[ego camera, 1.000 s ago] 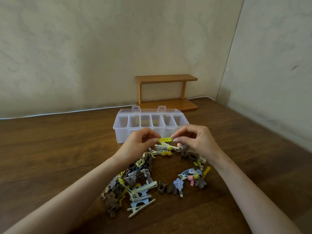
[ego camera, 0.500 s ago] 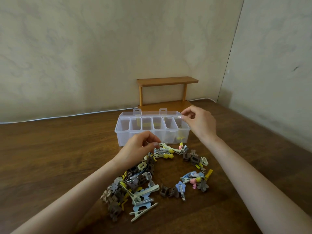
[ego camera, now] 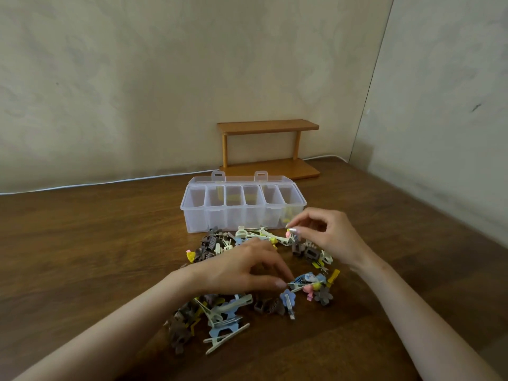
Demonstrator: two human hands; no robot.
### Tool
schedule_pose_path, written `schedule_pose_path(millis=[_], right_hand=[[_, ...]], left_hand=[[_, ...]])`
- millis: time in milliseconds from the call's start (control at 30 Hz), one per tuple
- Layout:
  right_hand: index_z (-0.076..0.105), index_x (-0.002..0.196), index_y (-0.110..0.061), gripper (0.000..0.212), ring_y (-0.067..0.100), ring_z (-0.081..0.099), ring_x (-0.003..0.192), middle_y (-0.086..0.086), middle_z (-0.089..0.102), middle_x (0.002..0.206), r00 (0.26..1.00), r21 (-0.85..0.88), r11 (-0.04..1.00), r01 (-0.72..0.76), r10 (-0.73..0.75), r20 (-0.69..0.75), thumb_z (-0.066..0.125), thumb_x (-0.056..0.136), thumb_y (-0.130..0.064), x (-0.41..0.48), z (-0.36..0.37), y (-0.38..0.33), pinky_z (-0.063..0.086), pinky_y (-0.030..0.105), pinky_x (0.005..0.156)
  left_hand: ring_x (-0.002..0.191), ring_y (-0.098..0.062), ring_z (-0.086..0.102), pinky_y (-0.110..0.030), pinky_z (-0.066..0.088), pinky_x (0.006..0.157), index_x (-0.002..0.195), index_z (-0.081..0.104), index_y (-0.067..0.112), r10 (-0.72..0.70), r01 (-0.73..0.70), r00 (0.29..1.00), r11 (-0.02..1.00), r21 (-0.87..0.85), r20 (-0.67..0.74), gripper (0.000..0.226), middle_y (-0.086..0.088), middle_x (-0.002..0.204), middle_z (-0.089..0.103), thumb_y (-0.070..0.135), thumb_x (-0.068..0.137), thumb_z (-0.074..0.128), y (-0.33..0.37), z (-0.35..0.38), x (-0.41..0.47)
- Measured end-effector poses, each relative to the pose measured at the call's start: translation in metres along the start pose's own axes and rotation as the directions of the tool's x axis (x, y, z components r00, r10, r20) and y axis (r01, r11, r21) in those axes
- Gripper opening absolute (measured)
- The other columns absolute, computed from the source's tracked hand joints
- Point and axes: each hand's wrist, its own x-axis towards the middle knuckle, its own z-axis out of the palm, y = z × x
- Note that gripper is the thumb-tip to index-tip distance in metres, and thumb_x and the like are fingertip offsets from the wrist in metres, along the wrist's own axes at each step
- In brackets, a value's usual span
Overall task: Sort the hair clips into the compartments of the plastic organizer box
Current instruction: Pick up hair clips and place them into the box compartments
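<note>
Head view: left hand (ego camera: 242, 268), fingers curled, pinching the end of a pale clip (ego camera: 301, 282); right hand (ego camera: 332, 237), fingers pinching a pink-yellow clip (ego camera: 288, 232). Loose hair clips (ego camera: 220, 317) lie scattered on the bench (ego camera: 82, 257) around both hands, just before the organizer box (ego camera: 198, 221).

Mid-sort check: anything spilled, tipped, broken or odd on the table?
Nothing stands out. The organizer box sits level, lid open behind it. The unsorted hair clips lie in a loose ring on the table in front of it, as expected mid-sort. The left hand and right hand pick at that pile.
</note>
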Motion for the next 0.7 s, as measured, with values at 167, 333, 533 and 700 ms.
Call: schedule_pose_path(millis=[167,333,533,700], right_hand=[[0.074,0.082,-0.022,0.004,0.005,0.057,0.082,-0.011,0.065,0.084,0.96,-0.073,0.997,-0.007,0.027,0.28,0.073,0.08,-0.019,-0.004,-0.004,0.002,0.045,0.02,0.072],[0.068,0.08,-0.037,0.018,-0.005,0.048,0.081,-0.029,0.056,0.08,0.86,-0.169,0.986,-0.001,0.087,0.503,0.072,0.079,-0.02,-0.006,-0.009,0.0,0.04,0.013,0.069],[0.072,0.084,-0.031,0.011,0.003,0.048,0.091,-0.017,0.057,0.089,0.855,-0.24,0.971,0.005,0.12,0.504,0.074,0.078,-0.022,-0.006,-0.011,0.002,0.045,0.029,0.079],[0.072,0.08,-0.03,0.008,0.0,0.048,0.087,-0.017,0.058,0.087,0.919,-0.301,0.953,0.015,0.106,0.381,0.071,0.08,-0.022,-0.004,-0.01,0.006,0.041,0.02,0.073]], left_hand=[[0.111,-0.006,0.038,-0.026,0.035,0.098,0.117,0.059,0.034,0.008,-0.01,0.998,0.999,0.045,0.057,0.031,0.01,0.114,0.047,0.044,0.089,0.052,0.002,0.005,-0.001],[0.108,-0.003,0.036,-0.022,0.033,0.095,0.106,0.064,0.034,0.004,-0.002,1.0,0.987,0.159,-0.014,0.022,0.011,0.112,0.05,0.043,0.088,0.054,-0.005,0.004,0.0],[0.103,-0.004,0.037,-0.021,0.035,0.091,0.096,0.064,0.026,-0.003,0.031,0.992,0.973,0.23,-0.124,0.019,0.009,0.109,0.052,0.041,0.088,0.056,-0.01,0.007,0.002],[0.1,-0.004,0.038,-0.018,0.034,0.088,0.099,0.063,0.026,0.018,0.024,0.986,0.969,0.247,-0.167,0.02,0.009,0.107,0.053,0.04,0.088,0.055,-0.009,0.009,0.004]])
